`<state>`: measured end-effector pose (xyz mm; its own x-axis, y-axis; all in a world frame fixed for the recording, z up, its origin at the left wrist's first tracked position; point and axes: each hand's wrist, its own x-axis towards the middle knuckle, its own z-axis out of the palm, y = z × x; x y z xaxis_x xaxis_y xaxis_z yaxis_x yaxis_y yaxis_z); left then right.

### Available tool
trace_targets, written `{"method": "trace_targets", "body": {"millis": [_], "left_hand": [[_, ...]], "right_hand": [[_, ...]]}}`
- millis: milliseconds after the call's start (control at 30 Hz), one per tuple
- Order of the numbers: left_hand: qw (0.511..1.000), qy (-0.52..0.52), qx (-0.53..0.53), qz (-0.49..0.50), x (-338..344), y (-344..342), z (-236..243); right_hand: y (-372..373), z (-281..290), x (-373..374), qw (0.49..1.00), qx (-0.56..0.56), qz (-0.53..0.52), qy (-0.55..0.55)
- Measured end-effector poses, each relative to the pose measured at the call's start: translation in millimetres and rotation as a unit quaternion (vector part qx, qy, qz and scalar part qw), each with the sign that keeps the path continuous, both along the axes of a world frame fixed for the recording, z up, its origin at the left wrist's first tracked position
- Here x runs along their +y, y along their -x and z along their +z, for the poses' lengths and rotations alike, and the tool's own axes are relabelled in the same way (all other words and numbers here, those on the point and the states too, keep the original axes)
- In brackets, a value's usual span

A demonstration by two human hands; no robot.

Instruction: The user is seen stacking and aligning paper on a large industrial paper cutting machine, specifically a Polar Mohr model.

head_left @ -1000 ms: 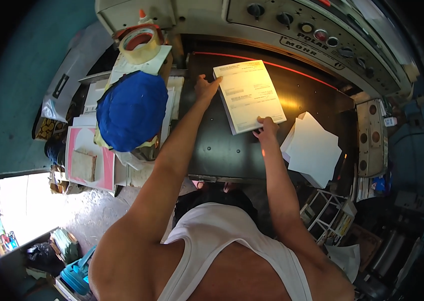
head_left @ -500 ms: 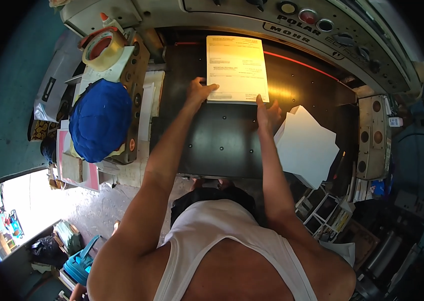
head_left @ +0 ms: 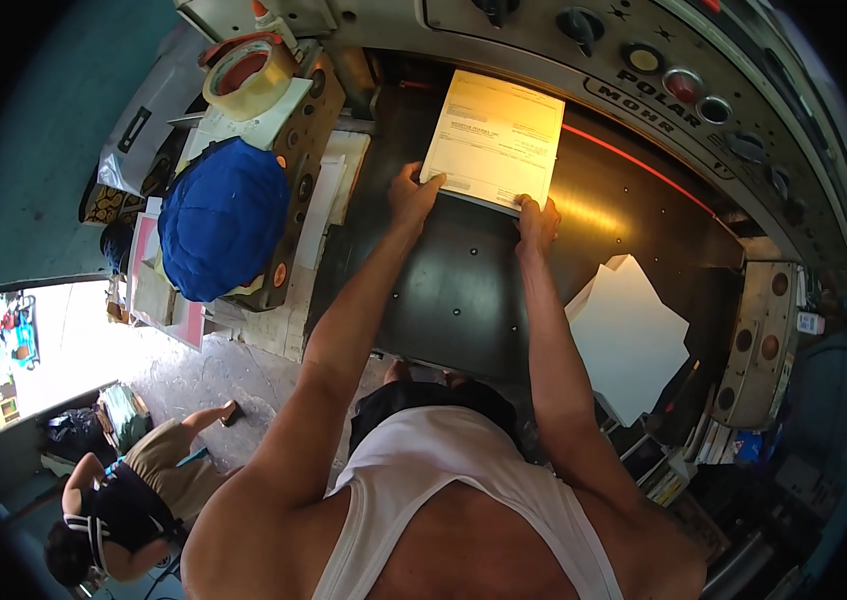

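Note:
A stack of printed paper forms (head_left: pixel 495 140) lies on the dark metal bed (head_left: pixel 433 275) of a paper-cutting machine, lit yellow from above. My left hand (head_left: pixel 413 197) holds its near left corner, thumb on top and fingers along the side. At the near right corner my right hand (head_left: pixel 538 222) grips the edge, with the thumb over the top sheet. The undersides of my fingers are partly hidden. Nearer my right forearm rests a separate pile of blank white sheets (head_left: pixel 628 335), its layers fanned unevenly.
Left of the bed, a side table (head_left: pixel 293 215) carries a blue cap (head_left: pixel 225 215) and rolls of tape (head_left: pixel 248 85). The machine's control panel (head_left: pixel 663 95) spans the far side. Another person (head_left: pixel 148 480) is at the lower left. A perforated side block (head_left: pixel 751 340) stands at right.
My head view has turned, so the scene appears tilted. My right hand has closed in on the stack's near right corner. Another person has come into view at the lower left.

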<state>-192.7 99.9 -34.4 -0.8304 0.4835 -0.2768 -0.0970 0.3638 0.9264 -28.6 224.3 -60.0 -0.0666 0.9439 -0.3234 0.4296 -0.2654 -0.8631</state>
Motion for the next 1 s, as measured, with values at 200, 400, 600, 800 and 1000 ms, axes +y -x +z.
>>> {"method": "trace_targets", "body": {"millis": [200,400,600,800,1000], "left_hand": [[0.997,0.046,0.04,0.038,6,35,1],[0.994,0.029,0.054,0.091,11,64,-26],[0.96,-0.105,-0.146,0.215,13,60,-11],[0.913,-0.092,-0.327,0.224,74,56,12],[0.85,-0.192,-0.386,0.302,88,59,21]], "right_hand": [[40,-8,11,0.999,0.0,0.043,0.011],[73,-15,22,0.997,0.036,0.068,0.03],[103,-20,17,0.995,0.06,0.071,0.036],[114,-10,12,0.997,0.075,0.008,0.015],[115,-3,17,0.995,0.082,0.005,0.057]]}}
